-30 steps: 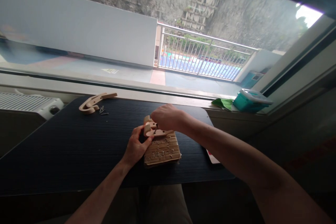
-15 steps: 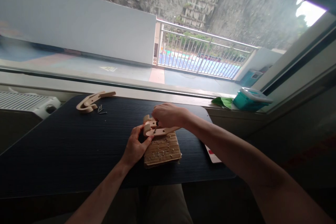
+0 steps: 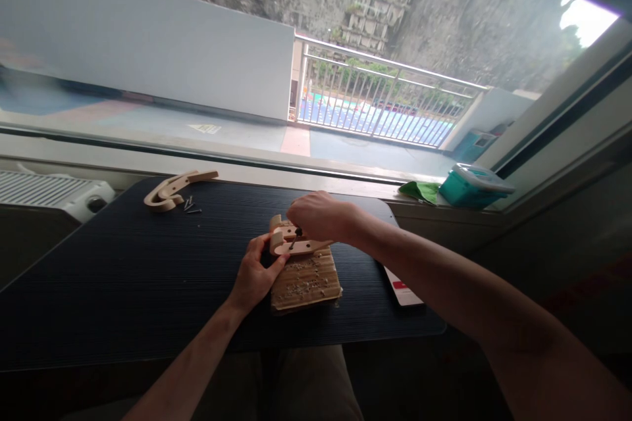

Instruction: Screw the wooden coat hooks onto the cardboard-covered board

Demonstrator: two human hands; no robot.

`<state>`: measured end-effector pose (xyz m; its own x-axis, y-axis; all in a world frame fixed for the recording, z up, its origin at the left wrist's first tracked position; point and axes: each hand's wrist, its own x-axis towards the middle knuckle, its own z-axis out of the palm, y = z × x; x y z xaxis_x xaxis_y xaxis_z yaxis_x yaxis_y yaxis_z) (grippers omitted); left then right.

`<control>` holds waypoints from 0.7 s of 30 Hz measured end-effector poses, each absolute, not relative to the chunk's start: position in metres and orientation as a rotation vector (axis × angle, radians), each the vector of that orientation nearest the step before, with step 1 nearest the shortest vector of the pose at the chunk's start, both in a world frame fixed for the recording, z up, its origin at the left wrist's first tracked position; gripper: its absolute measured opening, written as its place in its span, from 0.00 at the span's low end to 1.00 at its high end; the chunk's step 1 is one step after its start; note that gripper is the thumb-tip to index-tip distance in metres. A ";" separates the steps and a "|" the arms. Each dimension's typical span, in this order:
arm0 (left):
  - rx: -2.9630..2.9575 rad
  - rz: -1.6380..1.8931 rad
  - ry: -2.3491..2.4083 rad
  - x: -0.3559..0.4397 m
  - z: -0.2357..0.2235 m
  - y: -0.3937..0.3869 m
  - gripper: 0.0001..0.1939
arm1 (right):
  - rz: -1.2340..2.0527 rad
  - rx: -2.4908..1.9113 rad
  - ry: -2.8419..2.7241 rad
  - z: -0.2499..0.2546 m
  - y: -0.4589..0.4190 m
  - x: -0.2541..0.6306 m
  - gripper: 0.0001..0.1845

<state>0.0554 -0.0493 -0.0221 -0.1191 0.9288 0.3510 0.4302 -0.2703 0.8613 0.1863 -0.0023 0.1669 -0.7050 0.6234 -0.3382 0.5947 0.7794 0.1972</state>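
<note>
left hand (image 3: 254, 279) grasping near curved wooden piece (image 3: 300, 248) at its curled left end, thumb on near side, fingers round the left edge. piece lies on top of cardboard block (image 3: 306, 283), far half, just beside second wooden piece (image 3: 285, 235). right hand (image 3: 316, 216) clenched round a small dark tool (image 3: 298, 233), handle mostly hidden in fist; thin shaft slants down to near piece, by its left hole, exact contact too small to tell. cardboard block on dark desk (image 3: 123, 283), pale crumbs scattered over its near half. farther left on desk: more curved wood (image 3: 162, 200), with loose screws (image 3: 191, 207) just beside. white-and-red flat item (image 3: 407, 295) at right, partly behind right forearm
</note>
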 end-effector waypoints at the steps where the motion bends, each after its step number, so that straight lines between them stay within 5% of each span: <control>1: 1.685 1.378 1.508 0.055 -0.022 -0.049 0.20 | 0.097 0.908 2.599 0.166 -0.001 0.186 0.11; 21: 1.667 1.390 1.496 0.055 -0.022 -0.049 0.20 | 0.083 0.983 2.526 0.173 -0.007 0.181 0.11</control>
<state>0.0554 -0.0489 -0.0220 -0.1254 0.9282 0.3504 0.4175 -0.2710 0.8673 0.1813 -0.0070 0.1734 -0.6582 0.6574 -0.3669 0.6319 0.7473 0.2054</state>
